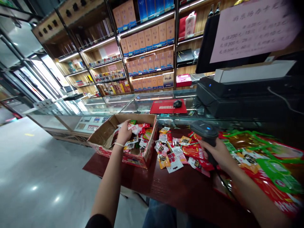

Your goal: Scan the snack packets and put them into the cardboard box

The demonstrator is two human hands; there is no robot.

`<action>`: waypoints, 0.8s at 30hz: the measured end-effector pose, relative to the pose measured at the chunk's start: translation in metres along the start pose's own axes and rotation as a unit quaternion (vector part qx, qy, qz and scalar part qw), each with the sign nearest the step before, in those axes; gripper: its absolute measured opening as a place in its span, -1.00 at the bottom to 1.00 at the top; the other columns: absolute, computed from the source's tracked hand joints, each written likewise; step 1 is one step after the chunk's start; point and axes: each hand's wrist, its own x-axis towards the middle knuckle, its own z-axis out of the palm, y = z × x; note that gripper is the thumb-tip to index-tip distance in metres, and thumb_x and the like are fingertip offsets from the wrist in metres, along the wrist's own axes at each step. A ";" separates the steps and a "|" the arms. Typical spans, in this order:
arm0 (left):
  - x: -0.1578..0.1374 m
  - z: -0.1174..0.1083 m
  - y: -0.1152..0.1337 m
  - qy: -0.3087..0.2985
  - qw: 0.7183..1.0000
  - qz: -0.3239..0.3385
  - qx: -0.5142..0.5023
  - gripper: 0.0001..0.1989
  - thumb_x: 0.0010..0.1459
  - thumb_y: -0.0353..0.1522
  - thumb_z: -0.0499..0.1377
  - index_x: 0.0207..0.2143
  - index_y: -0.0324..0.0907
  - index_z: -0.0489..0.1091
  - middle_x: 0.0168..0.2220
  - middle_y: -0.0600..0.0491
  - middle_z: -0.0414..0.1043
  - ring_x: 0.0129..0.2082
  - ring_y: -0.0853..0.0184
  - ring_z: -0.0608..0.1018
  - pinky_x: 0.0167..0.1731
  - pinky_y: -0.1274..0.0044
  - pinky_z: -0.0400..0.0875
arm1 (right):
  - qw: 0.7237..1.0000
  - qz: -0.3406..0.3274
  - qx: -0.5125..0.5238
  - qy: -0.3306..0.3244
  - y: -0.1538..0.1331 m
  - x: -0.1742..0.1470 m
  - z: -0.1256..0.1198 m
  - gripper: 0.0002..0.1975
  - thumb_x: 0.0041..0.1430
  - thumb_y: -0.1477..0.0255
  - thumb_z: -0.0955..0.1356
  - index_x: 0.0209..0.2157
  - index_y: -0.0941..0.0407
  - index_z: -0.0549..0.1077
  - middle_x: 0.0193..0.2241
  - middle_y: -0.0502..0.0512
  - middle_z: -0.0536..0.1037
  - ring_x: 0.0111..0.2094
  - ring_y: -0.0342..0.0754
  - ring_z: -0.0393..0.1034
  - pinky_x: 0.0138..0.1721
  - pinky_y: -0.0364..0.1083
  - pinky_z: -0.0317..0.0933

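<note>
My left hand (124, 134) reaches into an open cardboard box (95, 137), its fingers closed on a white and pink snack packet (135, 128). Around it in the box lie many small packets in red, white, green and orange. My right hand (220, 152) is wrapped round the handle of a black barcode scanner (206, 129), which shows a blue light. Its cable hangs down past my wrist. Between the box and the scanner, loose snack packets (174, 158) are scattered on the dark red table (161, 186).
Large bags of snacks (268, 164) are piled at the right. Behind the table runs a glass counter (142, 96) with a red mat (163, 107) and a mouse (177, 103). A monitor bearing a pink paper sign (251, 31) stands at the back right. Shelves of boxes line the wall.
</note>
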 end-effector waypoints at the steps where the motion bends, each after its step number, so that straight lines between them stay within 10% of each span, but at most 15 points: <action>1: -0.001 0.002 -0.005 -0.001 1.000 -0.008 -0.008 -0.44 -0.07 -0.58 0.08 0.04 -0.17 0.37 0.05 -0.12 0.46 0.10 0.16 0.47 0.17 0.26 0.28 | 1.000 -0.004 0.000 -0.002 -0.002 0.002 0.002 -0.60 0.02 0.09 0.47 -0.51 0.05 0.29 -0.78 -0.09 0.32 -0.76 -0.15 0.19 -0.70 -0.15 0.13; 18: -0.020 -0.002 0.047 0.073 0.995 0.056 0.025 -0.73 0.20 -0.27 0.13 -0.12 -0.17 0.49 -0.15 -0.02 0.57 -0.20 0.31 0.57 -0.12 0.48 0.44 | 0.999 0.023 0.025 -0.034 0.008 -0.001 0.019 -0.64 0.03 0.15 0.47 -0.46 0.00 0.24 -0.79 -0.13 0.30 -0.79 -0.15 0.13 -0.72 -0.13 0.08; 24: -0.052 0.029 0.107 -0.043 0.992 0.118 -0.019 -0.75 0.22 -0.35 0.13 -0.07 -0.11 0.48 -0.11 -0.01 0.53 -0.14 0.27 0.55 -0.03 0.42 0.41 | 0.998 0.023 0.059 -0.017 0.011 0.001 0.012 -0.67 0.01 0.23 0.50 -0.39 0.01 0.28 -0.74 -0.17 0.33 -0.78 -0.18 0.14 -0.73 -0.16 0.10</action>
